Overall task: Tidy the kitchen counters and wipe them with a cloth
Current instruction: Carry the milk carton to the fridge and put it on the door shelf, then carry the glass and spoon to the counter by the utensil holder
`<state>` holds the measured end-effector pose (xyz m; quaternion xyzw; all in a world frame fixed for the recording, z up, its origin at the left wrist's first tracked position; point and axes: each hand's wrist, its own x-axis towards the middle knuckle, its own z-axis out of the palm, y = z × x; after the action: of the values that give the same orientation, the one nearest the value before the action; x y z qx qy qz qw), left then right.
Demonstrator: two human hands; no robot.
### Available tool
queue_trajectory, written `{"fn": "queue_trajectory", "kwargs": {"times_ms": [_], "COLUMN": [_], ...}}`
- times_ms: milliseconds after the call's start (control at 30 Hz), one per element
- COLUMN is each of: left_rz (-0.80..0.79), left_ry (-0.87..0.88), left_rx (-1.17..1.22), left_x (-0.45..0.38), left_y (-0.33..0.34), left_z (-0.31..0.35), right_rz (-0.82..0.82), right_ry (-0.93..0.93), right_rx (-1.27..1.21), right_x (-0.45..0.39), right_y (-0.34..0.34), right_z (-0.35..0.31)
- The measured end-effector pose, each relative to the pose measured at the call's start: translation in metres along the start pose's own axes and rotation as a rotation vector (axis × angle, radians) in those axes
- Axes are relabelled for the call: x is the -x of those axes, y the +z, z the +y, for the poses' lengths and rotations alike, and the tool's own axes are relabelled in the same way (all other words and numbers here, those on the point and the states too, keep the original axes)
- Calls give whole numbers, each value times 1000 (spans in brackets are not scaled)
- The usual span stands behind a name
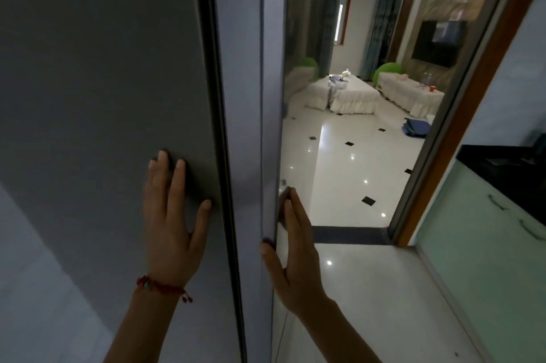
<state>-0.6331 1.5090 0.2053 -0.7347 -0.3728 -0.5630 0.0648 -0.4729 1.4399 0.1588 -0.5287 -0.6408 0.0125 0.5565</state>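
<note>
The left hand (pixel 171 224) lies flat on a grey door (pixel 103 96), with the fingers straight and spread, and it holds nothing. A red string bracelet (pixel 161 288) is around the left wrist. The right hand (pixel 291 253) is at the edge of a second door panel (pixel 251 96). Its fingers are straight along the glossy side of the panel and the thumb touches the narrow front edge, so the hand presses the panel and does not clamp it. Between the 2 panels runs a dark vertical strip (pixel 220 126).

At the right side, low, there is the black kitchen counter (pixel 502 161) on top of pale green cabinets (pixel 478 244) with 2 metal handles. Some dark things stand on the counter at the far right, but the view is too dim there to say what they are. No cloth can be seen in either hand.

Through the opening, past a brown door frame (pixel 472 96), a white glossy floor (pixel 348 161) with small black diamond tiles goes into a living room. There stand 2 low tables with white covers (pixel 354 96), a green round seat (pixel 387 68), a dark television (pixel 437 40) on the wall and grey curtains (pixel 381 8) by a window.
</note>
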Motion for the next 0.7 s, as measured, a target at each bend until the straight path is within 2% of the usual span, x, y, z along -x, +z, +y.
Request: {"fn": "queue_trajectory", "kwargs": {"times_ms": [133,233,300,400,533,700], "left_rz": [46,48,-32,-370,-927,-1445], "left_ry": [-27,63,142,197,68,-144], "left_rx": [100,195,292,424,541,458], "left_x": [8,20,34,65,132,242], "left_y": [-6,-3,7,36,91,139], "left_z": [37,83,116,160,207,271], "right_rz": [-31,-39,-21,33,118,266], "right_ry": [78,230,327,524,884,1327], "right_rx": [129,246,358,491,583,610], "right_x": [27,62,95,155,258,406], "right_y": [-39,-82,-120,-184,-269,-354], "right_z": [15,29,38,46,50,33]}}
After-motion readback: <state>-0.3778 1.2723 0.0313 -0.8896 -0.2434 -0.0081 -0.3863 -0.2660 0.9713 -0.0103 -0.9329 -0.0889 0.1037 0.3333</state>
